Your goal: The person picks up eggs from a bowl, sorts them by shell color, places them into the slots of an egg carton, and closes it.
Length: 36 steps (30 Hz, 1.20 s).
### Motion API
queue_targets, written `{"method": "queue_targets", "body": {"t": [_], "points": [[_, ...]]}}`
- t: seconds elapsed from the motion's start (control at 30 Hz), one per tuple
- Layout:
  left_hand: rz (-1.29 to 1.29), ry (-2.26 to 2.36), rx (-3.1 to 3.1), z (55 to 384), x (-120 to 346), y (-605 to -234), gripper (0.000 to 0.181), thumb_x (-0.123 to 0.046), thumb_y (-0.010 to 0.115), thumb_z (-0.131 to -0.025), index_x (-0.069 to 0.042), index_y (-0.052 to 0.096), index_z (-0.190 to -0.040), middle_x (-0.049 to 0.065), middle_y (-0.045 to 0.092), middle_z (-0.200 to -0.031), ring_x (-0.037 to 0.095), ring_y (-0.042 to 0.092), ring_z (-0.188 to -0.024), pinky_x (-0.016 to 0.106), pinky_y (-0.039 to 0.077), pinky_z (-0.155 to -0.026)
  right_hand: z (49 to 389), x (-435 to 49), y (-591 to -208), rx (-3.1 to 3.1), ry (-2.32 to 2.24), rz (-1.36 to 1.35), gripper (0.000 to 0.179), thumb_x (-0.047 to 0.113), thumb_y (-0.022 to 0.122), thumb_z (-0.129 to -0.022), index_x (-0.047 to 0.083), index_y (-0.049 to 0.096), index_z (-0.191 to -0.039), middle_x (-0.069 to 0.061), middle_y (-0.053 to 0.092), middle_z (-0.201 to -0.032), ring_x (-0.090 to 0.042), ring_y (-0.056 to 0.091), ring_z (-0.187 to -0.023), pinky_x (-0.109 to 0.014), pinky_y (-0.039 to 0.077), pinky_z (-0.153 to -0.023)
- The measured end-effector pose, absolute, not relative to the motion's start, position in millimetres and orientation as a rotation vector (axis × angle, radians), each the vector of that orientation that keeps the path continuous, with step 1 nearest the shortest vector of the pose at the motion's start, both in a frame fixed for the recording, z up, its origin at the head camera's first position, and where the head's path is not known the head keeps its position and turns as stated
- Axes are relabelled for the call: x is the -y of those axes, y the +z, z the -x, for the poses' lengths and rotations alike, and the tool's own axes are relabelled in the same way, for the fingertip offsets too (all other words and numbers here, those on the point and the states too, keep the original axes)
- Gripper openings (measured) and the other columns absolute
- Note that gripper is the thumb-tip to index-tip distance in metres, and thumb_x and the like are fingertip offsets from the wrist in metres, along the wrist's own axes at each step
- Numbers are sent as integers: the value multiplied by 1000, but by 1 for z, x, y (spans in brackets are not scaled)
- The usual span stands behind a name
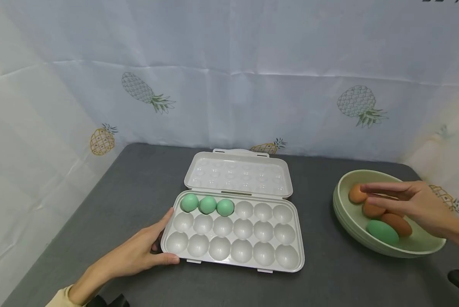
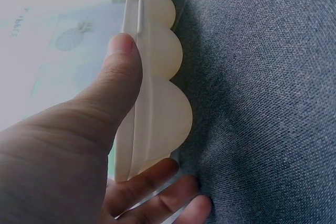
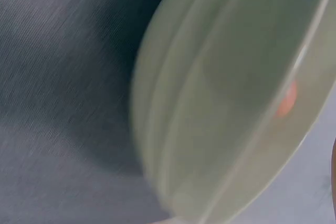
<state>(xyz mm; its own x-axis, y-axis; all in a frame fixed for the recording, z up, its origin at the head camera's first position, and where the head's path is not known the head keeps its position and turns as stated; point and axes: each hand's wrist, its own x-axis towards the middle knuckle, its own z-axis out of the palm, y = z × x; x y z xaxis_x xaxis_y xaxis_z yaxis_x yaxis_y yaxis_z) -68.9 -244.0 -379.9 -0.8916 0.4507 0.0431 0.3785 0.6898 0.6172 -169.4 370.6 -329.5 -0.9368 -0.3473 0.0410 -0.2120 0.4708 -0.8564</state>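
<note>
A white plastic egg tray (image 1: pixel 242 229) lies with its lid (image 1: pixel 239 172) tipped back. Three green eggs (image 1: pixel 207 205) fill the left cups of its back row. My left hand (image 1: pixel 141 247) grips the tray's left end, thumb along the front edge and fingers at the side. In the left wrist view, the thumb (image 2: pixel 118 74) lies on the rim. Over a pale green bowl (image 1: pixel 425 245), my right hand (image 1: pixel 421 204) hovers with extended fingers and nothing between them. Under it are several orange-brown eggs (image 1: pixel 396 225) and a green egg (image 1: pixel 383 232), partly hidden by the hand.
The bowl appears stacked in another, its layered walls (image 3: pixel 184 103) showing in the right wrist view. Both tray and bowls stand on a dark grey tabletop (image 1: pixel 145 187). A pale curtain (image 1: pixel 233 102) with pineapple prints hangs behind the table and along its sides.
</note>
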Motion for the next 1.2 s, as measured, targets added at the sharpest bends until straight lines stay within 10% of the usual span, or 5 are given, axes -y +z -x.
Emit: {"method": "queue_targets", "body": {"t": [0.23, 0.8, 1.2], "points": [[-708, 966, -2780, 70, 244, -379, 112, -43, 82, -85, 8, 16, -160, 19, 58, -131, -5, 47, -73, 20, 44, -67, 171, -400, -339, -2617, -1348, 510, 44, -8, 58, -99, 0, 58, -143, 24, 68, -127, 14, 61, -114, -12, 53, -84], [-706, 995, -2775, 71, 244, -378, 113, -42, 83, -84, 11, 17, -158, 19, 57, -131, -5, 46, -73, 20, 44, -66, 170, -413, -348, -2591, -1062, 626, 42, -2, 67, -95, 1, 63, -137, 12, 72, -128, 10, 63, -113, -10, 50, -85], [-736, 985, -2770, 71, 245, -379, 112, -41, 83, -85, 11, 16, -159, 8, 59, -116, -4, 47, -76, 20, 44, -67, 173, -424, -364, -2607, -1043, 664, 43, -6, 70, -90, 10, 71, -130, 27, 70, -120, 24, 51, -111, -7, 46, -77]]}}
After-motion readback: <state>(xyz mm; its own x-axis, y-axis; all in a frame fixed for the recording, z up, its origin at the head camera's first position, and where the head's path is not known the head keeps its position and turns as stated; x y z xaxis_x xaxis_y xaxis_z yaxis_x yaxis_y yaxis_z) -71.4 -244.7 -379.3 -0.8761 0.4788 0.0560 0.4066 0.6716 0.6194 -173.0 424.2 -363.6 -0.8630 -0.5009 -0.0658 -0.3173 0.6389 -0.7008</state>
